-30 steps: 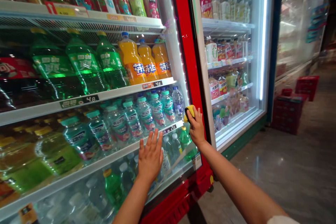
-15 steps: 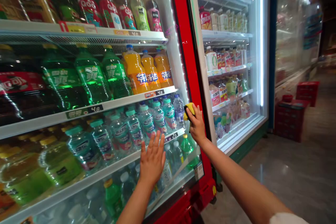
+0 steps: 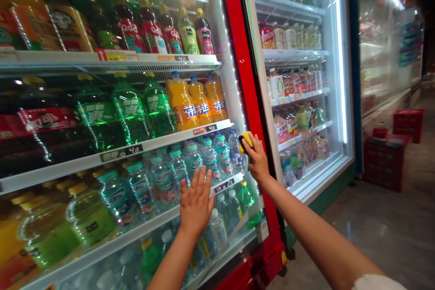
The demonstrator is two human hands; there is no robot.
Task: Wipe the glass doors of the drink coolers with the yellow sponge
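My left hand point(image 3: 196, 204) lies flat with fingers stretched against the glass door point(image 3: 222, 235) of a red-framed drinks fridge. It is in front of the shelf of small blue-capped bottles point(image 3: 163, 179). My right hand point(image 3: 258, 158) grips a small yellow-and-black pad point(image 3: 245, 140) at the glass beside the red door frame point(image 3: 249, 86). Whether the pad is a cloth or a sponge I cannot tell. Behind the glass stand orange soda bottles point(image 3: 181, 99), green soda bottles point(image 3: 129, 108) and dark cola bottles point(image 3: 47, 122).
To the right stands a second lit fridge point(image 3: 295, 52) with cartons and bottles on its shelves. Red crates point(image 3: 384, 158) sit on the grey floor point(image 3: 353, 231) further back. Another display cabinet point(image 3: 380, 63) runs along the right side, blurred.
The view has shifted, so the fridge and its bottles appear further right and lower. Against the shelves, both hands are slightly further left and up. The right hand keeps its grip on the pad.
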